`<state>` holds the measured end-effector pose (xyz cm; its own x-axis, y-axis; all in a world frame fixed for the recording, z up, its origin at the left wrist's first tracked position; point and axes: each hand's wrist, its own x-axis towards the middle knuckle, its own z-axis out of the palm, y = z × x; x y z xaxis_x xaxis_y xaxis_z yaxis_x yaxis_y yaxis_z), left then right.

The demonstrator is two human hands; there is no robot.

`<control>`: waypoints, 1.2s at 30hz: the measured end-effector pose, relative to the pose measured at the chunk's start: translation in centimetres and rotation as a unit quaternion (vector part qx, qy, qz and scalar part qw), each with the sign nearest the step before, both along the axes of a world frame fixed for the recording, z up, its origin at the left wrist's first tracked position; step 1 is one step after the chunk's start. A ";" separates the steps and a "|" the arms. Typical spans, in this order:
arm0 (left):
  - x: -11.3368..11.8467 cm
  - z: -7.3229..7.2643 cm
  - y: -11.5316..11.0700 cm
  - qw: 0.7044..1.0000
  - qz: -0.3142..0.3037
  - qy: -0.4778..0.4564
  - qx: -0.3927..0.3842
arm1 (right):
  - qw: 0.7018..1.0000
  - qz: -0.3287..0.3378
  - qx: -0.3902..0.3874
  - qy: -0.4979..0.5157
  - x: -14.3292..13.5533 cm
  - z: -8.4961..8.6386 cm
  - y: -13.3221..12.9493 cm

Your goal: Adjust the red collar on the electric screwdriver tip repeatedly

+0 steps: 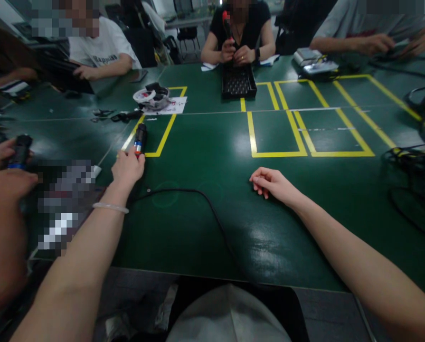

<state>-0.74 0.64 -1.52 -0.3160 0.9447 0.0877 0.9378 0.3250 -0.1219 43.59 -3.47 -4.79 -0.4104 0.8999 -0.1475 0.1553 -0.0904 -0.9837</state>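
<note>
Left hand — wrapped around a flashlight beside yellow tape on the table. Right hand — loosely curled, apparently holding nothing. Risk: a slack grip could let the round flashlight roll.

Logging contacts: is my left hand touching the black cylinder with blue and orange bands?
Touching: the head view shows the left hand gripping the black cylinder around its near end.

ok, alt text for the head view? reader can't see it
The wearer's left hand holds a blue-banded black cylinder over a green table with yellow tape; their right hand is loosely curled, apparently empty. Across the table, another person holds a red-tipped tool behind a black tray.
</note>
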 end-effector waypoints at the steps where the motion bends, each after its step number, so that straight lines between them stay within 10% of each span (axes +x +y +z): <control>1: 0.4 -0.1 -0.3 1.000 -0.010 0.002 0.004 | 1.000 0.000 0.001 -0.001 0.0 0.0 0.0; 12: 10.6 0.1 -5.0 0.995 -0.103 -0.012 -0.006 | 1.000 -0.008 0.019 -0.019 -0.1 -0.2 0.1; 17: 16.0 0.5 -7.2 0.982 -0.185 -0.039 -0.025 | 0.975 -0.075 0.186 -0.091 -0.5 -0.2 -0.3; 28: 23.1 0.1 -8.9 0.939 -0.331 -0.091 -0.029 | 0.930 0.088 0.330 -0.137 -1.9 0.4 -2.1; 36: 22.2 -1.2 -9.0 0.912 -0.366 -0.180 -0.042 | 0.998 0.061 -0.004 -0.004 -1.7 0.3 -1.4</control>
<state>21.42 -8.34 -2.72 0.4074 0.9130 0.0210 0.8844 -0.4002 0.2403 41.89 -4.92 -4.53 -0.5152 0.8424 -0.1583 0.1742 -0.0779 -0.9816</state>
